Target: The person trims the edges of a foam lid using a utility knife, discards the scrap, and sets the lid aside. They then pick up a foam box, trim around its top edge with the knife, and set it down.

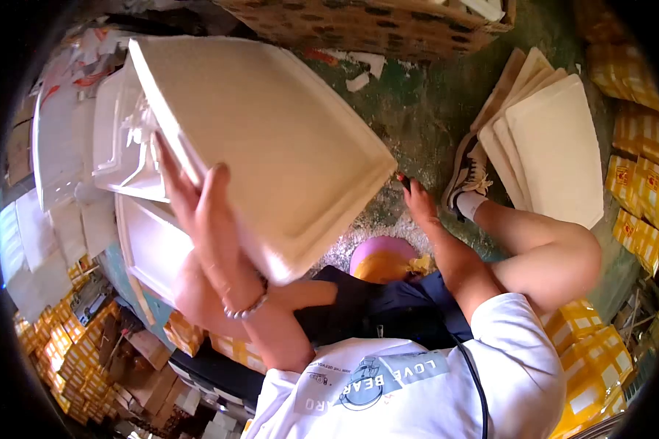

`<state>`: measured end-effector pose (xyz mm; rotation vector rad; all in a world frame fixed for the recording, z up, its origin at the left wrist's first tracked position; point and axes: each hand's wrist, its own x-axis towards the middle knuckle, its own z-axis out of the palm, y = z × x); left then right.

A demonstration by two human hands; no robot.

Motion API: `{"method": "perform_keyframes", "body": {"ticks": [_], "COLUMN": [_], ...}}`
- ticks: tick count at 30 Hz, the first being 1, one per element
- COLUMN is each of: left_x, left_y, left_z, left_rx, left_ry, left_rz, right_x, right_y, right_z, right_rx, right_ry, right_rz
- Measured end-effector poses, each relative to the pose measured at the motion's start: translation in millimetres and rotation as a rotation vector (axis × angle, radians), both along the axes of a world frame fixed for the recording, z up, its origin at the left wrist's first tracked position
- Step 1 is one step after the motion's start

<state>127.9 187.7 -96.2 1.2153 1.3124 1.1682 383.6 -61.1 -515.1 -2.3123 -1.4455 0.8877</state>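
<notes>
A large off-white panel (256, 139) with a raised rim is held tilted in front of me. My left hand (209, 212) grips its left edge, fingers on one side and thumb on the other; a beaded bracelet is on that wrist. My right hand (419, 203) is closed around a small dark-handled tool (405, 181) with a reddish part, close to the panel's right corner. The tool's working end is too small to make out. Below the panel, between my legs, is a pink round container (377, 249) with yellow material in it.
Several similar flat panels (553, 146) lean together beside my shoe (467, 172). More white panels (66, 154) stand at the left. A cardboard box (373, 29) is at the back. Yellow-wrapped parcels (641, 175) line the right, and pale crumbs cover the green floor (425, 95).
</notes>
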Motion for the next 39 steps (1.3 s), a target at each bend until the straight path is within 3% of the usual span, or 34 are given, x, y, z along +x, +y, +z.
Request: {"method": "perform_keyframes", "body": {"ticks": [1, 4, 6, 7, 8, 11, 13, 15, 17, 21, 23, 26, 33, 35, 39], "left_x": [-8, -26, -55, -78, -96, -138, -155, -165, -169, -169, -169, -170, -175, -177, -185], "left_y": [-10, -48, -82, -108, -125, -168, -192, -217, -239, -257, -257, -257, -245, -243, -236], "left_z": [20, 86, 119, 139, 148, 158, 151, 135, 118, 97, 93, 91, 86, 85, 89], "left_rx": [0.006, 0.074, 0.109, 0.147, 0.159, 0.174, 0.161, 0.124, 0.079, 0.046, 0.05, 0.057, 0.07, 0.08, 0.113], "left_ry": [-0.011, -0.108, -0.12, -0.118, -0.121, -0.153, -0.198, -0.247, -0.298, -0.387, -0.412, -0.44, -0.494, -0.499, -0.518], "left_rz": [-0.006, 0.045, 0.102, 0.148, 0.188, 0.302, 0.369, 0.424, 0.466, 0.499, 0.498, 0.508, 0.509, 0.511, 0.44], "right_x": [9, 25, 32, 39, 33, 20, 24, 10, -12, -24, -21, -14, 25, 47, 28], "right_y": [-1, 23, 26, 44, 72, 162, 208, 237, 242, 243, 234, 220, 213, 217, 208], "right_z": [-9, 8, 0, -1, 29, 108, 181, 263, 359, 415, 441, 474, 440, 428, 464], "right_rx": [0.191, 0.273, 0.182, 0.426, 0.36, 0.649, 0.471, 0.445, 0.406, 0.432, 0.451, 0.294, 0.189, -0.074, 0.016], "right_ry": [-0.009, -0.076, -0.092, -0.195, -0.02, 0.02, 1.127, 1.55, 1.111, 0.893, 0.701, 0.845, 1.133, 1.467, 1.284], "right_rz": [0.066, 0.093, -0.177, -0.234, -0.374, -0.395, -0.293, -0.153, -0.048, 0.031, 0.336, 0.252, 0.25, 0.157, -0.004]}}
